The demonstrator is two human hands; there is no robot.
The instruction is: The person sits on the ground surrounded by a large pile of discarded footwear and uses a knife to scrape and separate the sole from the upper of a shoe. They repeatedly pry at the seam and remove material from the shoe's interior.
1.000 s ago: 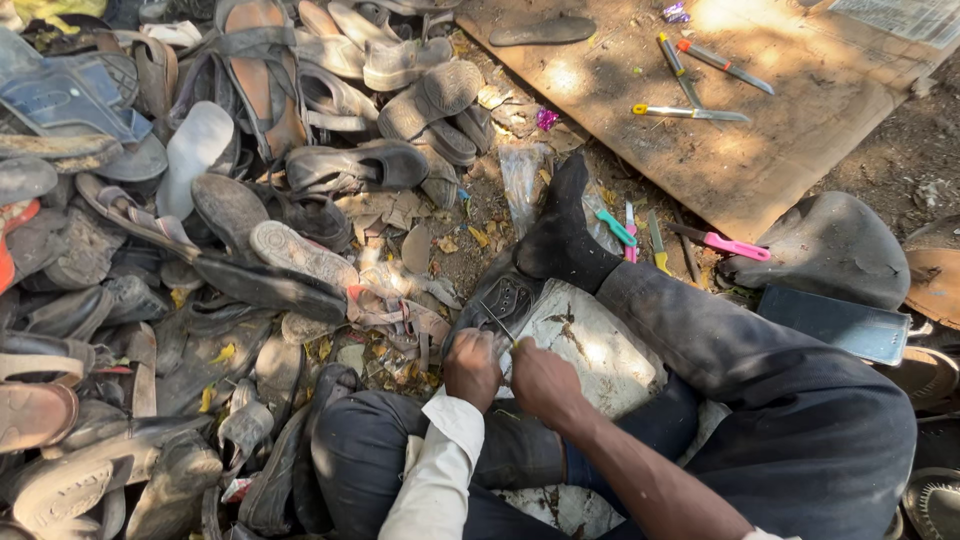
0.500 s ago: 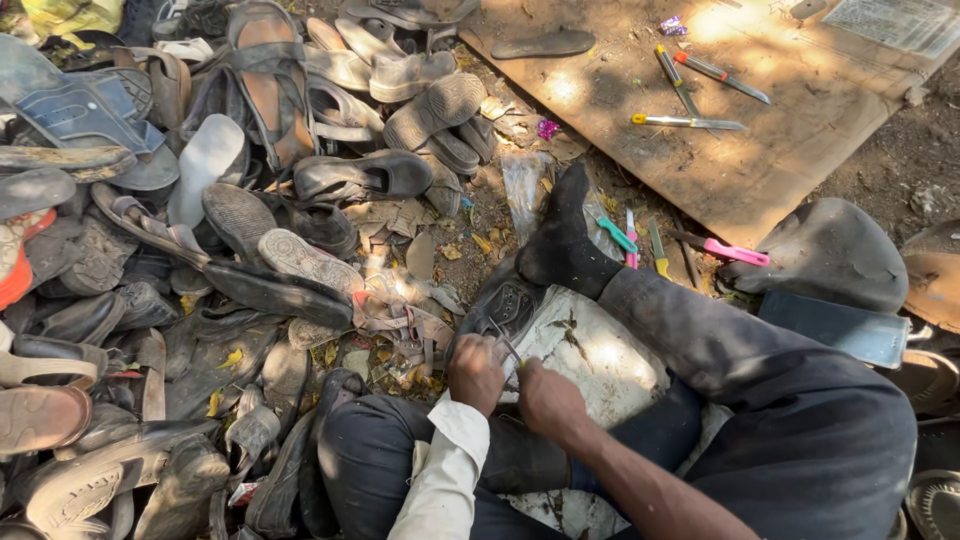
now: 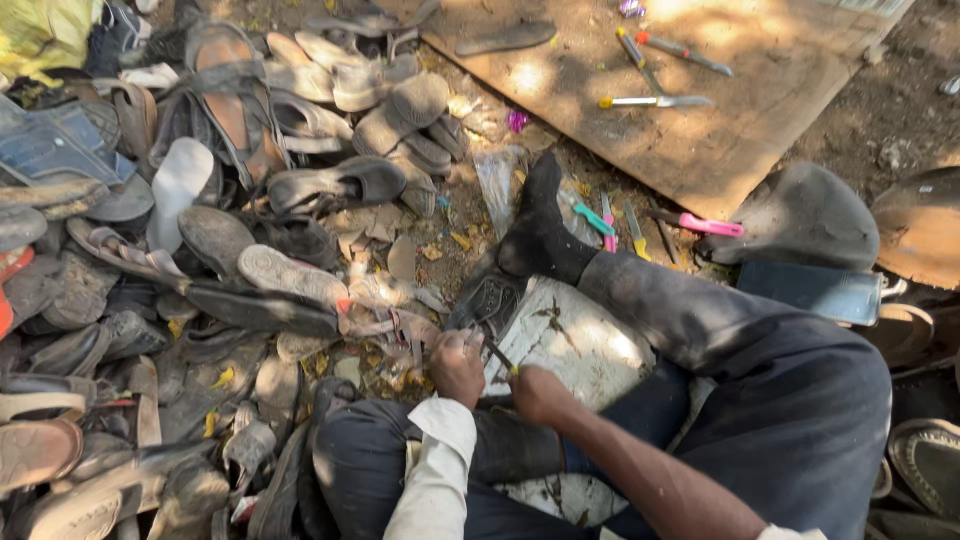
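Two hands: both are working low in the middle, over a pale slab lying between the person's legs
Left hand: it is curling closed on the near end of a dark sole, fingers wrapped over its edge
Right hand: it is closing in a fist around a thin tool with a yellowish handle; the tip is pointing up-left toward the left hand
Sole: it is lying on the slab's far left corner, just beside the heel of a black sock, tread pattern facing up
Pile: many worn sandals and shoes are covering the ground to the left, touching and overlapping each other
Board: it is lying at the top right, bearing three long tools and a flat insole
Near the sock: small pink, green and yellow handled tools are lying on the dirt
Right side: a grey domed lump is sitting behind a dark flat case
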